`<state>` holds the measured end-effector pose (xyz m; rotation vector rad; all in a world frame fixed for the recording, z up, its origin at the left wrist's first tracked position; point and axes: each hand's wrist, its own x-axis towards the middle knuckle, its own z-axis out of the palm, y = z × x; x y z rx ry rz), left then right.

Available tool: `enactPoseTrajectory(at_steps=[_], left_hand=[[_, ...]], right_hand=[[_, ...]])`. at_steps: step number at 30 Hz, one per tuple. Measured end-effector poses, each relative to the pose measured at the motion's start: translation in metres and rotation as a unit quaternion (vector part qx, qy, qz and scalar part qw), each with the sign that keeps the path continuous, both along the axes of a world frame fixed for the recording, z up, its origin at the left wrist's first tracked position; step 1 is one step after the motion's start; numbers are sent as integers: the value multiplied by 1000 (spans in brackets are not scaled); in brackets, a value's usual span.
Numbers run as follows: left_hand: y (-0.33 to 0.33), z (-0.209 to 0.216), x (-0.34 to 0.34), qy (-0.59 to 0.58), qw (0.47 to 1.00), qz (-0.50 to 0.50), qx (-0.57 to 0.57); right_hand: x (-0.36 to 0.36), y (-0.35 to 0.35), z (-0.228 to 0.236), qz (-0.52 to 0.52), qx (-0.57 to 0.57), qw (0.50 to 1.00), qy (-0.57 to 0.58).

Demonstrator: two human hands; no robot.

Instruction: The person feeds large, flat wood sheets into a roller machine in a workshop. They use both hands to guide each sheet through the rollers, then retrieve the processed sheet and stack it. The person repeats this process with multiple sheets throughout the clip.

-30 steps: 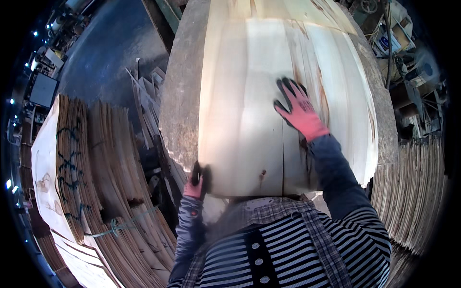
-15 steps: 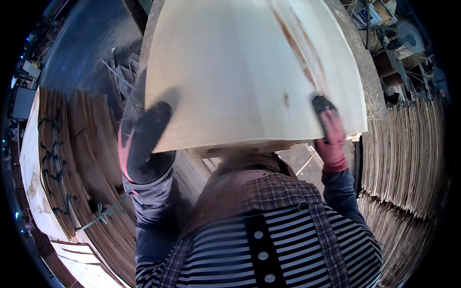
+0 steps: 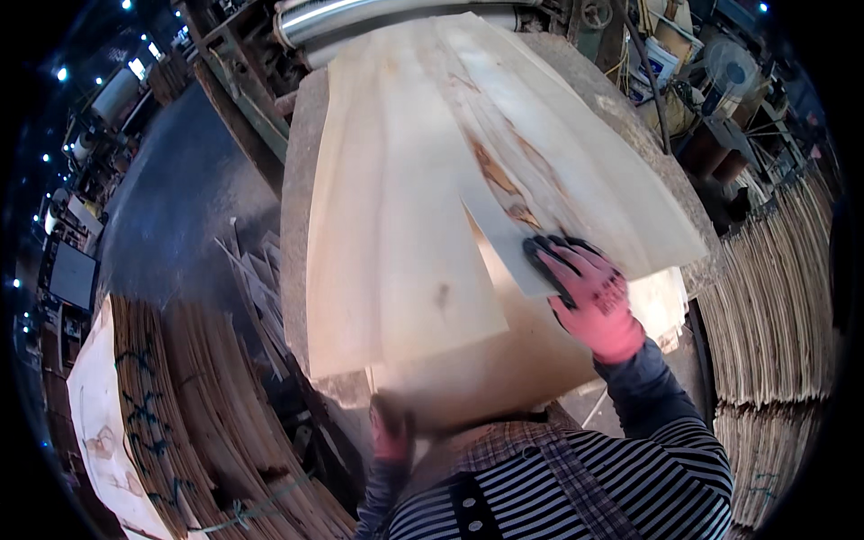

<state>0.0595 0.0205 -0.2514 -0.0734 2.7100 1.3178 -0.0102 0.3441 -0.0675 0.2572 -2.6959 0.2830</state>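
A pale wood veneer sheet point(image 3: 387, 216) with brown streaks lies over the worktable, its far end near a metal roller. From its near edge a split runs inward, dividing it into two flaps. My right hand point(image 3: 585, 292), in a pink glove with black fingertips, rests on the right flap beside the split, fingers stretched out. Below the flaps another veneer sheet point(image 3: 468, 382) shows, its near edge close to my body. My left hand point(image 3: 391, 430), gloved alike, is low at this lower sheet's left edge; blur and the sheet hide its fingers.
Beyond the table stands a machine with a shiny roller point(image 3: 360, 20). Stacked veneer point(image 3: 207, 405) tied with green cord is at the left, and another tall stack point(image 3: 769, 306) at the right. A fan point(image 3: 731, 67) and clutter stand at the far right.
The upper sheet lies farther forward, and its split now shows. My left hand has come off its left corner and down toward my body. My right hand has shifted onto the right flap.
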Motion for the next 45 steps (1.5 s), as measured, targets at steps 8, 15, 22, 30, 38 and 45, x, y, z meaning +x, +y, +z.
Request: enactPoseTrajectory(at_steps=[8,15,22,30,38,45], left_hand=[[-3,28,-7,-25,978,76,191],[-14,11,-8,-26,973,64,222],[-20,68,-26,-48,971,-18,235],[22,138,-32,-15,865,-165,474],[4,82,-18,-44,869,-189,456],[-14,-15,3,-53,997,-2,-56]], right_hand=[[-195,24,-81,-15,-17,996,81],[-187,-17,-87,6,7,996,92],[10,-27,-88,163,-37,975,-149],[132,2,-146,90,-104,990,-8],[143,22,-38,-26,-4,996,91],[63,5,-9,-8,-20,998,53]])
